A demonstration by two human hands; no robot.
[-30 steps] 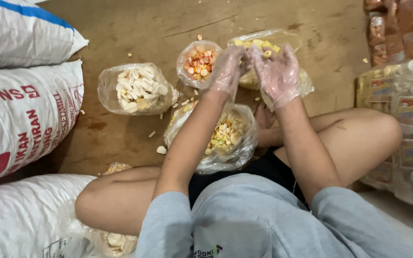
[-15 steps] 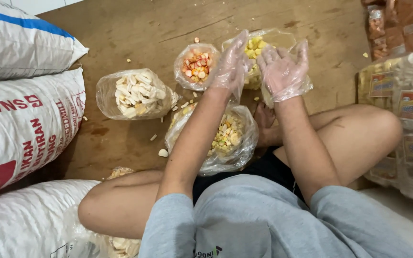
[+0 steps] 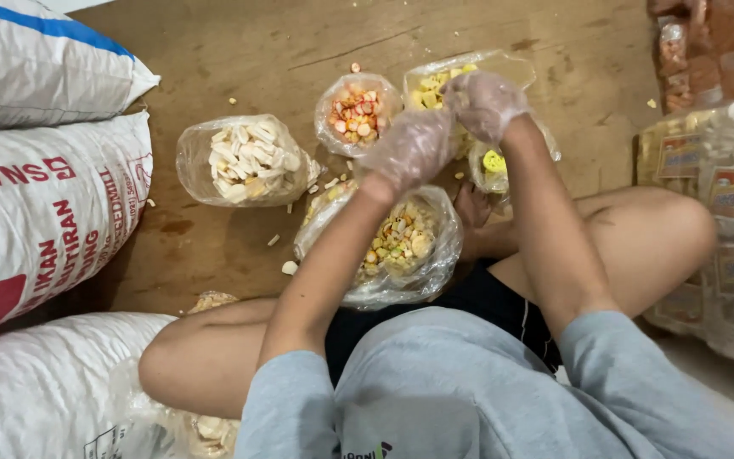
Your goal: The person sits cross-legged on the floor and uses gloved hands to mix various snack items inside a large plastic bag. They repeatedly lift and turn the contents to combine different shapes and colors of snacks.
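Clear plastic bag of yellow snack pieces (image 3: 448, 85) lies open on the brown wooden floor (image 3: 239, 59) at twelve o'clock from my crossed legs. My right hand (image 3: 488, 102), in a thin clear glove, has its grip closed on a small pinch of pieces above that bag; my gloved left hand (image 3: 411, 149) hovers beside it, fingers loosely curled, and I cannot tell whether it holds anything. Best, I judge, to keep pinches small and carry them low over the mixed-snack bag (image 3: 401, 246) at six o'clock, so nothing spills.
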